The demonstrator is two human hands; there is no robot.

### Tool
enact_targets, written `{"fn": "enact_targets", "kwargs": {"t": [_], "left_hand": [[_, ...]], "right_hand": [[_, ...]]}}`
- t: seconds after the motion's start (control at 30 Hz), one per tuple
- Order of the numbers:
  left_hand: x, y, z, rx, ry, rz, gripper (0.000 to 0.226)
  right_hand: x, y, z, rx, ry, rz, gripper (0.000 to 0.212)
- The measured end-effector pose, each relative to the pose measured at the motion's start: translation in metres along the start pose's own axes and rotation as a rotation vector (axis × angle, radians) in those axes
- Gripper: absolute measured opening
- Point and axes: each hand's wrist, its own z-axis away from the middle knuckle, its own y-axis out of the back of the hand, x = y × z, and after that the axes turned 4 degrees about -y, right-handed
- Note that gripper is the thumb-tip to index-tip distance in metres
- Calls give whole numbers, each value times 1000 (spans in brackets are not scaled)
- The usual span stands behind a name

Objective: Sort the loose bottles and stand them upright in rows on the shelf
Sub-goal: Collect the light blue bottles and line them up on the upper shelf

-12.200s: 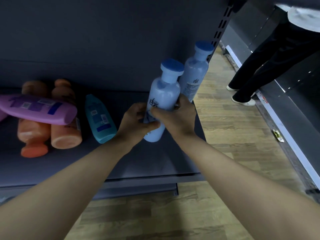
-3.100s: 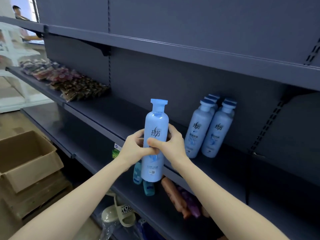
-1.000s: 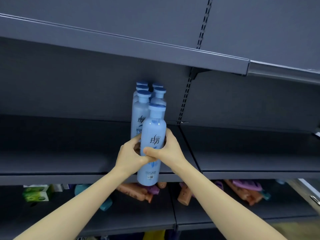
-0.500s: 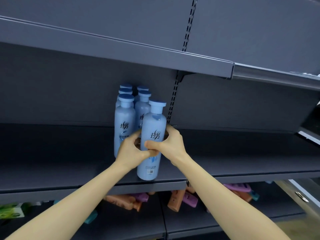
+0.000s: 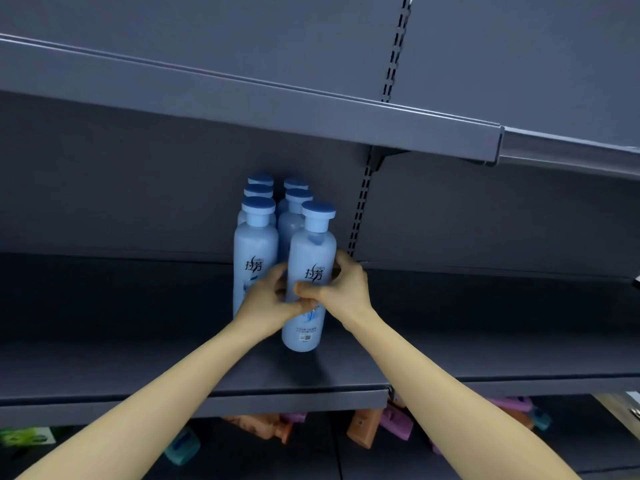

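Observation:
A light blue bottle (image 5: 310, 254) with a darker blue cap stands upright on the grey shelf (image 5: 138, 341), at the front of the right-hand row. My left hand (image 5: 268, 299) and my right hand (image 5: 341, 289) grip it around the middle from both sides. Whether its base touches the shelf I cannot tell. Several identical blue bottles (image 5: 255, 244) stand upright in two rows beside and behind it, reaching back to the rear wall.
An upper shelf (image 5: 242, 109) overhangs the bottles. On the lower shelf lie loose orange bottles (image 5: 363, 427), purple bottles (image 5: 398, 424), a teal bottle (image 5: 181, 446) and something green (image 5: 20, 436). A slotted upright (image 5: 360, 202) stands just right of the rows.
Both hands have carried the blue bottle deeper onto the shelf, into line beside the front bottle of the left row. It was near the shelf's front edge before.

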Motion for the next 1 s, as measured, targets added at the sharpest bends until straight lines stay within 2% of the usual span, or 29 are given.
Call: {"fn": "enact_targets", "kwargs": {"t": [0.13, 0.33, 0.47, 0.6, 0.73, 1.0], "left_hand": [[-4, 6, 1, 25, -24, -91, 45], [-4, 13, 5, 73, -45, -456, 24], [-5, 25, 11, 102, -68, -550, 10], [-15, 36, 14, 193, -43, -585, 30], [-23, 44, 17, 212, 4, -576, 23], [-36, 51, 20, 264, 105, -617, 30]], "right_hand": [[0, -5, -8, -18, 17, -6, 43], [4, -6, -15, -33, 18, 0, 45], [8, -6, -20, -11, 16, -17, 42], [8, -10, -22, -18, 15, -27, 42], [11, -15, -21, -30, 12, -36, 41], [16, -18, -17, -32, 31, -53, 46]]}}
